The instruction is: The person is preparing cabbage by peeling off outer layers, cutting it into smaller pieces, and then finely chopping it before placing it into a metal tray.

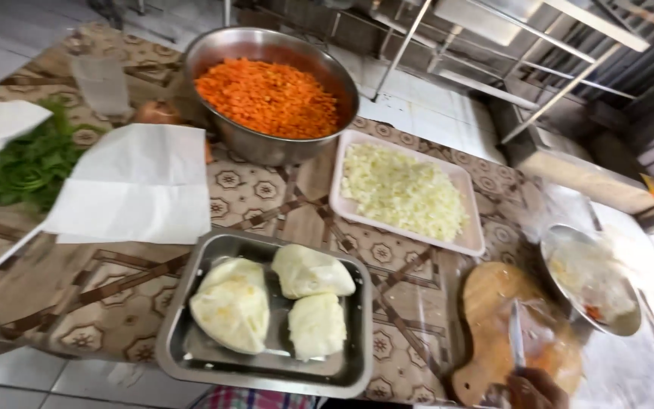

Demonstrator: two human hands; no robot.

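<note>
Nearest, I see my right hand (533, 390) cut off at the bottom edge, closed around a knife (516, 341) over the wooden board (486, 318) at the table's near right edge. Left of it, the steel tray (191, 356) of cabbage pieces (232, 303) overhangs. Farther, a white tray (472, 241) and carrot bowl (266, 148) leave little room. Right is blurred.

On the counter (115, 288): steel tray (191, 356) w/ three cabbage pieces (234, 304) sits nearest. Behind it, big bowl (266, 148) of diced carrot; to that bowl's right, flat tray (472, 241) w/ chopped cabbage. Greens (32, 163) far left under paper sheets (138, 185). Far right: cutting board (486, 318) w/ knife (517, 337), small bowl (622, 322) beside it.
</note>
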